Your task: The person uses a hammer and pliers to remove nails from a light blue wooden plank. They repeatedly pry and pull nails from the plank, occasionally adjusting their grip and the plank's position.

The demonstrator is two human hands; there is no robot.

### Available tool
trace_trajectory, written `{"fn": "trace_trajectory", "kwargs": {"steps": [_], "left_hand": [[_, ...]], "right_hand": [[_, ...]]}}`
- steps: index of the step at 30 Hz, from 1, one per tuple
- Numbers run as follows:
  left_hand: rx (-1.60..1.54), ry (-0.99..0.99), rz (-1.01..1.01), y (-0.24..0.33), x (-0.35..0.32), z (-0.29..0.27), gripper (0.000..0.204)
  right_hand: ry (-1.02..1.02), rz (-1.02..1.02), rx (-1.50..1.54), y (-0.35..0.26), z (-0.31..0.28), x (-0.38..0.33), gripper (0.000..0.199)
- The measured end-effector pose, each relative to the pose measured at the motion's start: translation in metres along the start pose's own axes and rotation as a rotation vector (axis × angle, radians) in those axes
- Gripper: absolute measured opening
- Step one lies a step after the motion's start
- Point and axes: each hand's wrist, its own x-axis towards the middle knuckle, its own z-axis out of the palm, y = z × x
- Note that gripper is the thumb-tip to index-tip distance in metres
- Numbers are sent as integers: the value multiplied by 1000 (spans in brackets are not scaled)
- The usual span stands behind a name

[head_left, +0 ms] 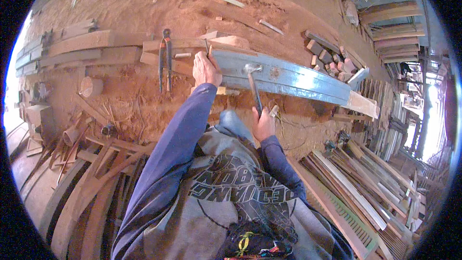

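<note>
A long board painted blue-grey [308,78] lies crosswise in front of me, its right end bare wood. My left hand [207,71] is closed at the board's left end, around a thin dark rod [207,46] whose tip sticks out past the fingers; its kind is unclear. My right hand [264,124] grips the dark handle of a hammer [255,86]. The metal head is over the middle-left of the board; whether it touches the surface I cannot tell. Left of my left hand, long-handled pincers [166,60] with orange and black handles lie across timber.
Long timbers [91,43] run off to the left. Cut wood blocks [332,60] are heaped beyond the board. Stacked wood strips [356,188] lie at the lower right, curved planks [86,197] at the lower left. A bucket-like container [91,86] stands on the reddish dirt floor.
</note>
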Motion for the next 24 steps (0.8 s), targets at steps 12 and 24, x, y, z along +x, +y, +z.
{"fn": "trace_trajectory", "kwargs": {"steps": [12,24], "left_hand": [[-132,-2,-112,-7,1,-5,22],[-647,-351,-87,90,0,-65,17]], "right_hand": [[98,179,247,67,3,-24,38],[76,260,558,147,20,-31,35]]}}
